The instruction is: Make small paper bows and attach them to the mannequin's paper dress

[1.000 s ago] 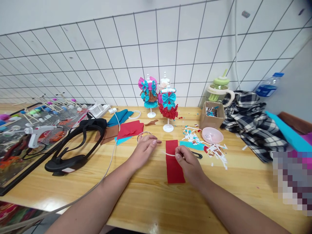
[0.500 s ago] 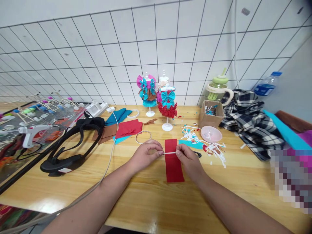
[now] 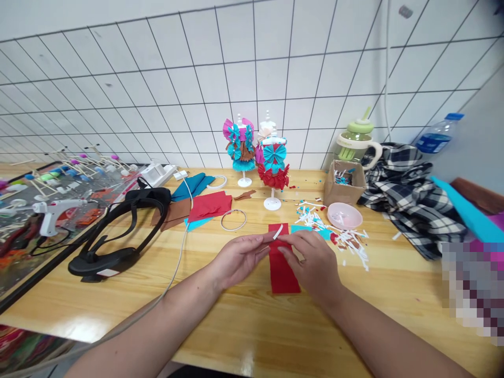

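Note:
A short white strip (image 3: 277, 231) of paper or tape stands out at a slant where my fingertips meet. My left hand (image 3: 242, 258) has its palm partly turned up, with thumb and index finger reaching to the strip's lower end. From the other side my right hand (image 3: 311, 257) has index finger and thumb at the same end, in a loose pinch. Exactly how the fingers share the strip is partly hidden. Beneath both hands, a long red paper piece (image 3: 284, 275) lies flat on the wooden table (image 3: 244, 325).
Dress stands (image 3: 273, 168) with crepe decorations are at the back. White scraps (image 3: 354, 247) surround a pink bowl (image 3: 345, 216) and cardboard box (image 3: 344, 184). Left are a tape roll (image 3: 233, 211), red paper (image 3: 210, 206), a black headset (image 3: 118, 236) and a glue gun (image 3: 55, 210).
The strip was stretched level between both hands over the red paper; now it slants up from the fingertips. My hands have come together, and my left palm has turned upward.

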A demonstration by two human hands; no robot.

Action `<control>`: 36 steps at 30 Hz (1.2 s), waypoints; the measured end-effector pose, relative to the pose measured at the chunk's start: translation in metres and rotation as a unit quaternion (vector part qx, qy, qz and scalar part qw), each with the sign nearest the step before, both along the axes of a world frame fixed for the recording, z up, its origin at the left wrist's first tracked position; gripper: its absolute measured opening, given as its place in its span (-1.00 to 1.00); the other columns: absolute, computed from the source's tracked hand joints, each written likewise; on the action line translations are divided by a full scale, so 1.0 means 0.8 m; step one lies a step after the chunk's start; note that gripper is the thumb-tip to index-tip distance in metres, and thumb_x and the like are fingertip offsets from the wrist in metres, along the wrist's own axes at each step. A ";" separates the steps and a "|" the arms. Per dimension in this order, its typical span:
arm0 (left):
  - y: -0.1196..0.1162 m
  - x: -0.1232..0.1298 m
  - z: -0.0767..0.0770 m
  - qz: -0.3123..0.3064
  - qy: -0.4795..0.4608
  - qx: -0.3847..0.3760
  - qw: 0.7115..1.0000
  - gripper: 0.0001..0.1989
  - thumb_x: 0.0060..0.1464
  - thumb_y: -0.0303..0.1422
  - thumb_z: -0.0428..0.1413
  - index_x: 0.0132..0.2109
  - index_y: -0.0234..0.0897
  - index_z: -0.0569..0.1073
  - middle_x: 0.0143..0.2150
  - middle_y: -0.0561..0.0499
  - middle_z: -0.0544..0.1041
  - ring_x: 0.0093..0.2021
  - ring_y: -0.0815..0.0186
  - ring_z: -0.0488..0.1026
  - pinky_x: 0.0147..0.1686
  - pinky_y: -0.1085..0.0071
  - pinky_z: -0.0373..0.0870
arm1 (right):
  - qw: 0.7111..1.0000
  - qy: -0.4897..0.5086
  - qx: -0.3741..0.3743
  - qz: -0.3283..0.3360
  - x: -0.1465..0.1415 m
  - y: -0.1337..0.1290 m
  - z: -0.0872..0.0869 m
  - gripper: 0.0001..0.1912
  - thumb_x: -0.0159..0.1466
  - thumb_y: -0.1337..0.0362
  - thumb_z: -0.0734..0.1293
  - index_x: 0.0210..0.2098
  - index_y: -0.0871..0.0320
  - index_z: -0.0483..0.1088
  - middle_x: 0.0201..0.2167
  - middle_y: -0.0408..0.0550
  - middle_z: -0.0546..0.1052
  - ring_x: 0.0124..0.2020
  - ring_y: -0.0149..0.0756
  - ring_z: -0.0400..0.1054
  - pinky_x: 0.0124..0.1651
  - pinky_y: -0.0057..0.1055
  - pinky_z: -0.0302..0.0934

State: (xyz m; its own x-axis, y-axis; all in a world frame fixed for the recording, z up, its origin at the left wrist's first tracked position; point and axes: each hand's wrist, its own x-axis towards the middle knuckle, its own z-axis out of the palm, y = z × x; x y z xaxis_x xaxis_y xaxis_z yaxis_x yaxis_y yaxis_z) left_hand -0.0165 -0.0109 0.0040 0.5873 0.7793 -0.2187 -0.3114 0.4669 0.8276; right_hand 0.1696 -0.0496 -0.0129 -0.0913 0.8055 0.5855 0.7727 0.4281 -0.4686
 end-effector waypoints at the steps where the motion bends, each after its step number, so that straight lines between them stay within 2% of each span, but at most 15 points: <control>1: -0.001 0.000 0.003 -0.020 -0.012 -0.001 1.000 -0.66 0.05 -0.31 0.15 -0.03 -0.34 0.54 0.15 -0.16 0.43 0.23 0.11 0.25 0.24 0.21 0.10 | 1.000 -0.014 0.001 -0.005 -0.001 -0.002 0.000 -0.80 0.28 0.21 0.27 -0.16 0.05 0.48 -0.26 -0.05 0.54 -0.20 -0.19 0.35 -0.10 -0.27 0.16; 3: -0.004 0.000 0.008 -0.049 -0.020 0.006 0.999 -0.65 0.08 -0.30 0.11 0.00 -0.33 0.52 0.18 -0.15 0.39 0.27 0.09 0.19 0.27 0.17 0.05 | 1.000 -0.023 0.000 -0.020 -0.003 -0.005 0.000 -0.81 0.28 0.20 0.27 -0.18 0.06 0.49 -0.26 -0.06 0.55 -0.22 -0.22 0.36 -0.13 -0.30 0.16; 8: -0.011 0.000 0.011 -0.065 -0.001 0.041 0.997 -0.60 0.05 -0.26 0.14 0.05 -0.27 0.49 0.22 -0.13 0.35 0.29 0.07 0.14 0.28 0.12 0.01 | 0.999 -0.011 -0.005 -0.045 -0.003 -0.005 0.003 -0.84 0.28 0.21 0.27 -0.26 0.07 0.49 -0.30 -0.10 0.56 -0.27 -0.27 0.39 -0.20 -0.36 0.16; 12: -0.013 0.003 0.009 -0.026 0.111 0.161 0.980 -0.67 0.06 -0.27 0.17 -0.01 -0.18 0.53 0.25 -0.05 0.32 0.29 0.13 0.16 0.27 0.18 0.02 | 0.995 0.066 -0.047 -0.060 -0.008 -0.005 0.006 -0.86 0.25 0.23 0.28 -0.32 0.08 0.49 -0.37 -0.11 0.53 -0.40 -0.32 0.34 -0.30 -0.39 0.16; 14: -0.012 0.005 0.007 -0.007 0.182 0.209 0.961 -0.72 0.05 -0.29 0.17 -0.05 -0.16 0.55 0.18 -0.05 0.41 0.21 0.16 0.28 0.23 0.20 0.11 | 0.987 0.128 -0.088 -0.052 -0.013 -0.006 0.006 -0.86 0.22 0.22 0.29 -0.36 0.09 0.49 -0.43 -0.12 0.50 -0.47 -0.35 0.30 -0.38 -0.41 0.16; 17: -0.008 0.006 0.004 0.028 0.241 0.240 0.940 -0.79 0.01 -0.30 0.20 -0.18 -0.22 0.60 -0.02 -0.07 0.56 0.02 0.17 0.46 0.09 0.22 0.30 | 0.970 0.197 -0.140 -0.022 -0.021 -0.009 0.003 -0.84 0.21 0.20 0.30 -0.39 0.09 0.50 -0.50 -0.13 0.47 -0.52 -0.36 0.26 -0.44 -0.42 0.14; 20: -0.005 0.006 0.002 0.066 0.276 0.260 0.923 -0.83 -0.01 -0.28 0.21 -0.29 -0.26 0.60 -0.19 -0.07 0.62 -0.14 0.19 0.52 -0.06 0.27 0.41 | 0.960 0.227 -0.162 0.009 -0.026 -0.012 0.002 -0.83 0.23 0.19 0.30 -0.35 0.08 0.53 -0.48 -0.12 0.49 -0.50 -0.35 0.29 -0.43 -0.41 0.17; 23: -0.004 0.006 0.002 0.079 0.301 0.270 0.911 -0.81 -0.01 -0.26 0.19 -0.30 -0.29 0.57 -0.29 -0.06 0.62 -0.25 0.23 0.53 -0.17 0.32 0.44 | 0.959 0.234 -0.157 0.034 -0.026 -0.014 0.001 -0.82 0.25 0.20 0.29 -0.28 0.04 0.55 -0.42 -0.11 0.53 -0.41 -0.32 0.35 -0.34 -0.40 0.22; 30: -0.002 0.007 -0.003 0.113 0.296 0.219 0.923 -0.88 -0.08 -0.33 0.19 -0.37 -0.29 0.55 -0.41 0.01 0.61 -0.38 0.29 0.51 -0.32 0.40 0.41 | 0.977 0.174 -0.112 0.053 -0.026 -0.018 0.001 -0.76 0.30 0.21 0.25 -0.14 -0.01 0.53 -0.31 -0.09 0.56 -0.31 -0.29 0.42 -0.23 -0.38 0.27; 36: -0.001 0.008 -0.008 0.110 0.189 0.102 0.970 -0.81 -0.14 -0.29 0.27 -0.35 -0.32 0.58 -0.36 0.00 0.62 -0.29 0.29 0.53 -0.08 0.31 0.41 | 0.987 0.123 -0.096 0.043 -0.025 -0.018 -0.002 -0.73 0.33 0.21 0.22 -0.07 -0.04 0.49 -0.31 -0.11 0.55 -0.31 -0.31 0.42 -0.22 -0.39 0.26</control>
State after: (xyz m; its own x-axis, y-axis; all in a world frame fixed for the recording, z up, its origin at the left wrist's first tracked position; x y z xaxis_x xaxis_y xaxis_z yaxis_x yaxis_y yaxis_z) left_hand -0.0102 -0.0120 -0.0024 0.3091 0.9265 -0.2147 -0.0412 0.2385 0.9703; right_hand 0.1495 -0.0640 -0.0144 -0.0388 0.8989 0.4365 0.5899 0.3731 -0.7161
